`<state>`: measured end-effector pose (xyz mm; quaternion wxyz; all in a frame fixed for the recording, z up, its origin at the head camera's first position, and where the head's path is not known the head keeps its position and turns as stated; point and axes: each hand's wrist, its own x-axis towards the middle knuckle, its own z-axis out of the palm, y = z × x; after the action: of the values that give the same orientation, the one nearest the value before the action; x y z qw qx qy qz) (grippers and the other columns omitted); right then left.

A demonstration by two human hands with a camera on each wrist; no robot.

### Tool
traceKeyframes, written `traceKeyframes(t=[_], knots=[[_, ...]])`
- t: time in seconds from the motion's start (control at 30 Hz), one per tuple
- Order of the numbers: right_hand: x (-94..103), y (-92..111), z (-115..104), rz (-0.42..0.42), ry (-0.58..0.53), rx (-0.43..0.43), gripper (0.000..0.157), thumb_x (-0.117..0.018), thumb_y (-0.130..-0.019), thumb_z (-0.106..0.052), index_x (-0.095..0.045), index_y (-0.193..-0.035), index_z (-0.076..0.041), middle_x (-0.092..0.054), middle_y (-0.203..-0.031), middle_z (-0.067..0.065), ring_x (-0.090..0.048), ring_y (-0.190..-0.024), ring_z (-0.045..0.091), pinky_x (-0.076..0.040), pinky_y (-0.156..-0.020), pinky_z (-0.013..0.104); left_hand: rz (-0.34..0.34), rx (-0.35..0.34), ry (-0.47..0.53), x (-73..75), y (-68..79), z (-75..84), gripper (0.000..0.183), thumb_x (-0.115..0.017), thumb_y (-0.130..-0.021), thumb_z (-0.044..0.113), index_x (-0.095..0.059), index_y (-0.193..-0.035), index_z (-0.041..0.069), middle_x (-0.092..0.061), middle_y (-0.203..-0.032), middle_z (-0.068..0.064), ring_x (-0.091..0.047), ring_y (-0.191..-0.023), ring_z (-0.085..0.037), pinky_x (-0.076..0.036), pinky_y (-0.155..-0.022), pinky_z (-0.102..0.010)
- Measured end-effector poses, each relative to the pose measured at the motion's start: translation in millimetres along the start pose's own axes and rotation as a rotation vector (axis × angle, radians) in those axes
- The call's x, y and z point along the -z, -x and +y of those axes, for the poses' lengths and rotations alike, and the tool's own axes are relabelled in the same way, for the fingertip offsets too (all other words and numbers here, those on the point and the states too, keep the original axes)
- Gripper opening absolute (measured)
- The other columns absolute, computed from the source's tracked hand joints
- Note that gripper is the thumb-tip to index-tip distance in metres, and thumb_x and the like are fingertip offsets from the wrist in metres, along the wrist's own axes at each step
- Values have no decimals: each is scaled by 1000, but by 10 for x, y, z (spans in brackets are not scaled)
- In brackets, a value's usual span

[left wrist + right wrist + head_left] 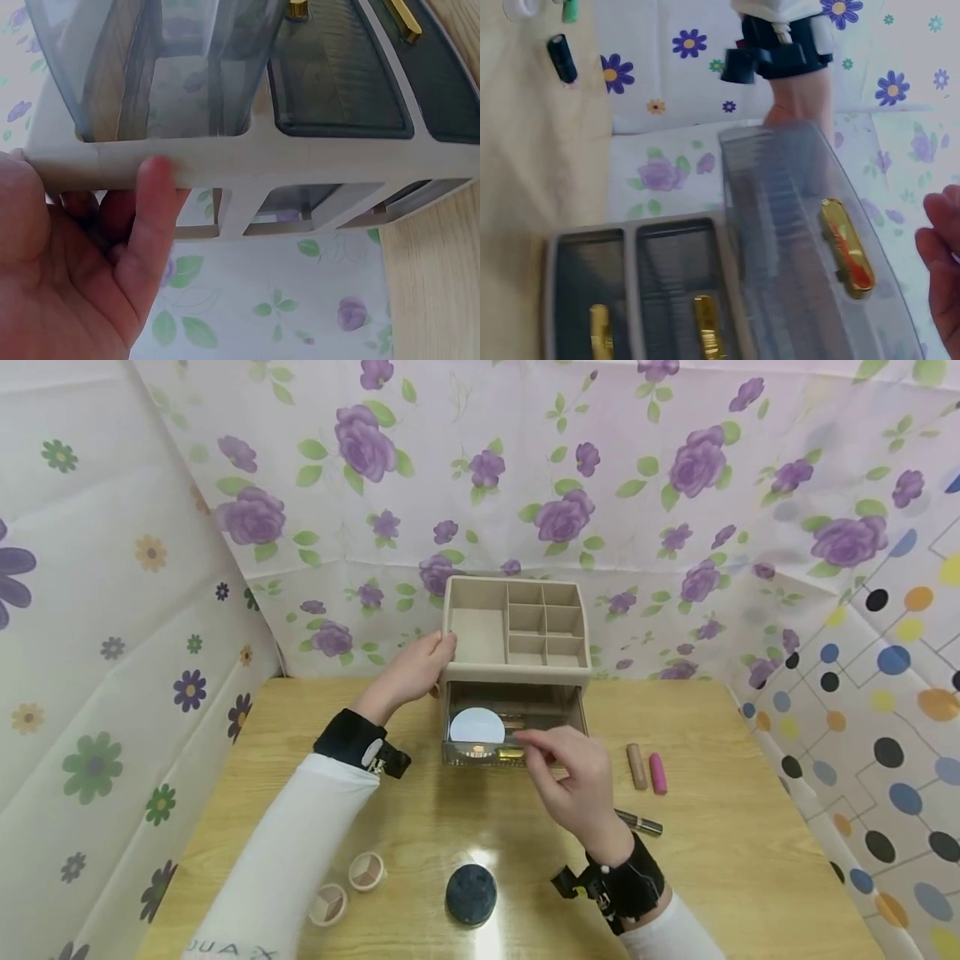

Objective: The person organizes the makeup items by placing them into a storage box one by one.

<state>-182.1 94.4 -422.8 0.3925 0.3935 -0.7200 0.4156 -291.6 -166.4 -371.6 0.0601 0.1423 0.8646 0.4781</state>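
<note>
A beige cosmetics organizer (517, 674) stands at the back of the table, divided into compartments on top. My left hand (415, 668) grips its upper left edge; in the left wrist view the fingers (154, 217) curl against the frame. The clear top drawer (780, 225) is pulled out and has a gold handle (847, 247). Inside it lies a white round thing (477, 726), with other small items too obscured to tell. My right hand (577, 772) hovers by the drawer's front right edge, fingers bent loosely. The right wrist view shows those fingers apart from the handle, with nothing visible held.
Right of the organizer lie a brown tube (637, 767), a pink tube (657, 773) and a dark tube (640, 822). Toward the front are a dark round case (471, 894) and two small round palettes (366, 871). Patterned cloth hangs behind and at both sides.
</note>
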Motion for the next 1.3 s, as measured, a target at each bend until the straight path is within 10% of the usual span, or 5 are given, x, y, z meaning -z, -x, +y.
traceKeyframes(t=[0.43, 0.63, 0.87, 1.3], knots=[[12, 445, 26, -119, 5, -86, 20, -64, -101, -7, -81, -111, -8, -74, -80, -8, -64, -66, 7, -54, -58, 23, -73, 11, -14, 145, -79, 183, 48, -30, -117, 41, -55, -116, 0, -65, -110, -21, -67, -87, -31, -62, -72, -38], [-2, 701, 16, -479, -26, -300, 22, -73, -102, -15, -78, -123, -13, -79, -107, -3, -72, -87, 8, -60, -72, 27, -82, 28, -10, 135, -79, 165, 47, -29, -116, 42, -55, -118, 3, -65, -111, -20, -66, -88, -31, -61, -73, -39], [-66, 964, -100, -974, -33, -453, 69, -75, -98, -54, -56, -156, -23, -57, -156, 4, -55, -140, 28, -47, -112, 56, -78, 45, 2, 112, -25, 82, 52, -28, -116, 44, -55, -131, 3, -64, -119, -21, -65, -98, -32, -61, -80, -46], [-252, 1282, -263, -1117, -151, -344, 88, -86, -87, -58, -49, -162, -31, -42, -167, 11, -45, -149, 30, -45, -115, 48, -34, 42, -8, 36, -17, -6, 57, -28, -116, 45, -55, -141, 2, -65, -122, -23, -65, -100, -35, -61, -82, -54]])
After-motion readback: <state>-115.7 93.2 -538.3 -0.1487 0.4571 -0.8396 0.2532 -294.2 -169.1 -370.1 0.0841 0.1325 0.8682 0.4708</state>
